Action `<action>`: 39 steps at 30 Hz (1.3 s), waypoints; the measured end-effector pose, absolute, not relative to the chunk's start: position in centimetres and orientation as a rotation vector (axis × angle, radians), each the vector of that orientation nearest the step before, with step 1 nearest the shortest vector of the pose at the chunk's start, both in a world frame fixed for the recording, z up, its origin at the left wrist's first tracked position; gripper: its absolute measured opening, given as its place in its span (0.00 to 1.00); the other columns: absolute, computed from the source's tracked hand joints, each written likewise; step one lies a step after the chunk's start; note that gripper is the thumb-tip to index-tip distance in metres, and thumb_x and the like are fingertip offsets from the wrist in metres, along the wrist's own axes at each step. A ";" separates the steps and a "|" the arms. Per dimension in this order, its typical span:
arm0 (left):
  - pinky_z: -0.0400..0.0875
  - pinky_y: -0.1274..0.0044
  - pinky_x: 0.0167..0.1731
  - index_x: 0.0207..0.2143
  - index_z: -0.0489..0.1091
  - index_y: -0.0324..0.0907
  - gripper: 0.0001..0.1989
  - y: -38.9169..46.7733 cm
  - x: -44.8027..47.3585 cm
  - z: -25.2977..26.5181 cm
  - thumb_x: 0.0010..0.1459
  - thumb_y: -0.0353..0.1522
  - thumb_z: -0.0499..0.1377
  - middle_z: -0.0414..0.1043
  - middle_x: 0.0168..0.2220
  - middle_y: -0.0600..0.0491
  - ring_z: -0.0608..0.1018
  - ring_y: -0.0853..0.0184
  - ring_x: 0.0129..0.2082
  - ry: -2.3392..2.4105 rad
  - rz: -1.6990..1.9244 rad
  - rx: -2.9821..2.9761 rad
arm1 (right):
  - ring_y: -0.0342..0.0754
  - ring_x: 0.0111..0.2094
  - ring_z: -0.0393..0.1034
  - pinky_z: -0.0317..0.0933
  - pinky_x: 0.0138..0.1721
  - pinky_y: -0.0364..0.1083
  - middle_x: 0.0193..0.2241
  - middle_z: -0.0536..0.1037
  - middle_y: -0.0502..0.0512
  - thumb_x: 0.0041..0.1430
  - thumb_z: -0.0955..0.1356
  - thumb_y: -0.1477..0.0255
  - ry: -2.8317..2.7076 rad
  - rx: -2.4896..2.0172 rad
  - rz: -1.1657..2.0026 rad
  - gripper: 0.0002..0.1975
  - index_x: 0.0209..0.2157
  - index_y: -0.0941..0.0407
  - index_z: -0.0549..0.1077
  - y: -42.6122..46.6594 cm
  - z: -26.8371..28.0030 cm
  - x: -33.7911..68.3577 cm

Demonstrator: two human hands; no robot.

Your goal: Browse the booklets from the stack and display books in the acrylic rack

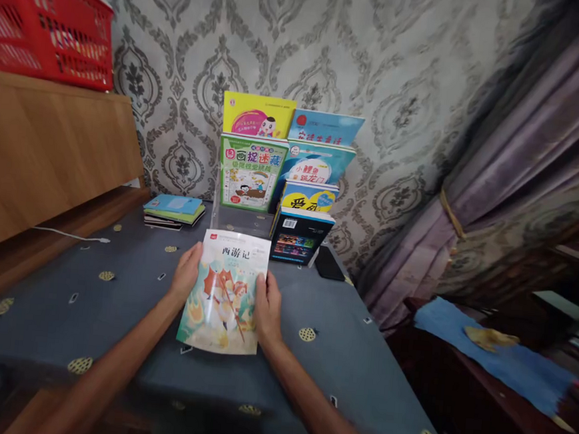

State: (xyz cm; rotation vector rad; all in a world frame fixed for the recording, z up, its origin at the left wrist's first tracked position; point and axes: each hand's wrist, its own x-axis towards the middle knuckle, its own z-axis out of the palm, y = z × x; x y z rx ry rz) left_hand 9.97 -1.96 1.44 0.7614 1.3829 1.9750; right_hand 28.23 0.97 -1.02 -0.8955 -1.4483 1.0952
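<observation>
Between both hands is a white-topped picture book [225,299] with a red-and-teal illustrated cover facing me. My left hand [188,270] grips its left edge, and my right hand [268,309] grips the right edge with the thumb on the cover. Just beyond it stands a clear tiered book rack [244,220]. A green book [250,174] and a yellow book [258,111] stand in its left column. In the right column are a black book [300,238], a yellow-and-blue book [311,197] and two blue books [318,162] behind.
A small stack of books [174,206] lies at the back left, near a white cable [72,233]. A dark phone-like slab [330,264] lies right of the rack. A red basket [83,33] sits on a wooden cabinet [48,158]. A purple curtain [451,203] hangs at right.
</observation>
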 end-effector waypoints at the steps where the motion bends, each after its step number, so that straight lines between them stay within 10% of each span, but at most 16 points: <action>1: 0.76 0.73 0.39 0.37 0.76 0.38 0.30 -2.0 10.1 2.1 0.50 0.56 0.64 0.82 0.35 0.48 0.82 0.60 0.38 1.395 2.010 0.820 | 0.53 0.44 0.73 0.66 0.47 0.51 0.44 0.80 0.61 0.66 0.59 0.53 -1.437 -0.865 1.022 0.23 0.48 0.57 0.70 1.2 -0.2 28.3; 10: 0.69 0.71 0.55 0.42 0.75 0.41 0.34 -1.3 11.3 2.8 0.55 0.62 0.54 0.78 0.49 0.45 0.75 0.56 0.55 1.531 2.145 1.049 | 0.50 0.33 0.69 0.62 0.36 0.47 0.31 0.76 0.53 0.68 0.59 0.57 -1.464 -0.762 0.593 0.16 0.41 0.54 0.68 2.8 -0.5 28.7; 23: 0.69 0.68 0.54 0.40 0.77 0.39 0.36 -1.1 11.5 -1.3 0.56 0.62 0.51 0.80 0.42 0.45 0.78 0.56 0.47 1.516 1.875 0.961 | 0.54 0.35 0.70 0.66 0.38 0.51 0.32 0.76 0.57 0.67 0.58 0.49 -1.472 -0.949 0.870 0.21 0.37 0.51 0.67 2.8 -2.8 29.4; 39: 0.72 0.65 0.49 0.35 0.77 0.39 0.37 -0.7 11.3 -1.8 0.53 0.64 0.53 0.80 0.37 0.45 0.79 0.53 0.43 1.542 1.841 0.893 | 0.58 0.62 0.65 0.64 0.59 0.54 0.55 0.77 0.61 0.63 0.58 0.42 -1.490 -0.986 1.083 0.37 0.59 0.54 0.70 4.2 -4.0 30.1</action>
